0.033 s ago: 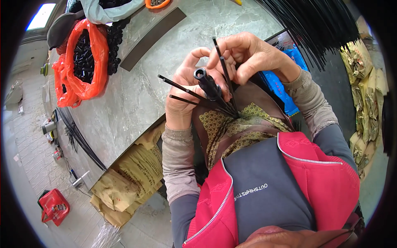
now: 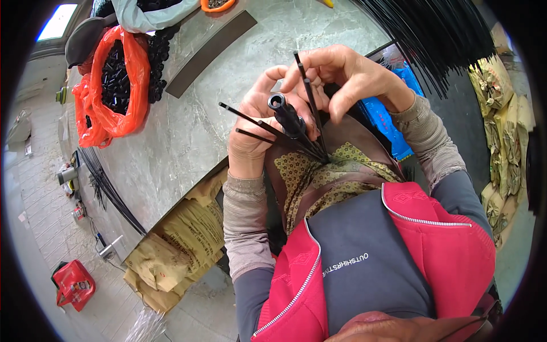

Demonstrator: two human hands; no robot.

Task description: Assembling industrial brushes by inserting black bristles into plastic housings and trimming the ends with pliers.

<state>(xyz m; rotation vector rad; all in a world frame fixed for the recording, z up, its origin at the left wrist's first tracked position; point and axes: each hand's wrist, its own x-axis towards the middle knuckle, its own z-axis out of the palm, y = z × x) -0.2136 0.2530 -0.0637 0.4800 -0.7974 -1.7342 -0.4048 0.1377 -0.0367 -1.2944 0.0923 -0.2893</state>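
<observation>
A black tube [image 2: 292, 124] with a round open end points up at me. Several thin black rods [image 2: 242, 117] fan out around it, their lower ends meeting above my lap. My left hand [image 2: 250, 119] is closed around the tube and rods, with some rods jutting out past its wrist side. Bent over the upright rods [image 2: 310, 100] is my right hand [image 2: 362, 77]. Its index finger lies against a rod near the top, and its thumb stands apart from the fingers. The other right fingertips are partly hidden near my left fingers.
Orange-red plastic bags [image 2: 139, 85] of small black parts stand on the grey table [image 2: 171, 151] at left, near a dark flat strip [image 2: 211, 51]. Bundled black rods [image 2: 433, 34] overhang the far right, beside a blue package [image 2: 382, 122]. Brown paper sacks [image 2: 182, 239] lie below the table's edge.
My right thumb has moved slightly down and away from the fingers, and the index finger has shifted a little left. The left hand stays around the tube and rods.
</observation>
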